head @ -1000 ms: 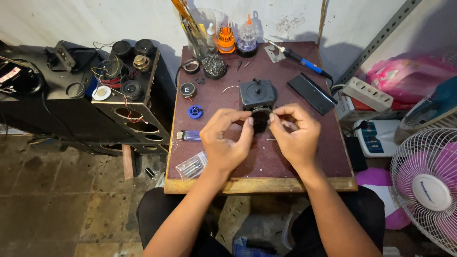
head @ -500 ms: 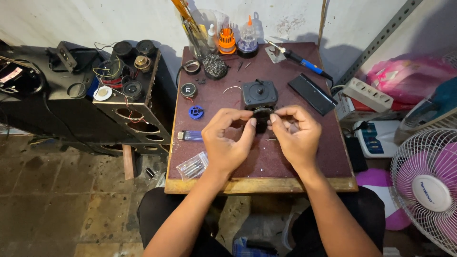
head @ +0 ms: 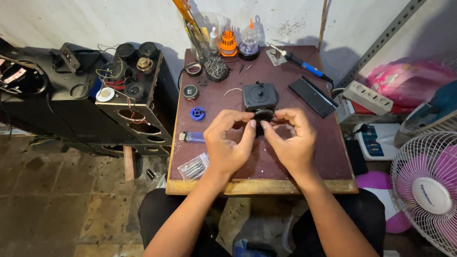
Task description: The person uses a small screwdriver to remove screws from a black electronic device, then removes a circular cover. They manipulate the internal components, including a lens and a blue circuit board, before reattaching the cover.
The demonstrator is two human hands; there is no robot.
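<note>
My left hand (head: 229,142) and my right hand (head: 291,138) meet over the middle of a small maroon worktable (head: 328,162). Between their fingertips they pinch a small round black part (head: 263,116). Just beyond it a dark square motor housing (head: 259,95) with a short shaft on top rests on the table. Most of the round part is hidden by my fingers.
A soldering iron (head: 298,62) with a blue handle, a black flat bar (head: 313,96), a blue spool (head: 197,113), a screwdriver set (head: 228,44) and a plastic bag (head: 194,166) lie on the table. A speaker cabinet (head: 124,102) stands left; a fan (head: 426,188) and power strip (head: 366,96) right.
Both hands stay at the round black part with only slight finger shifts. Nothing on the table has moved.
</note>
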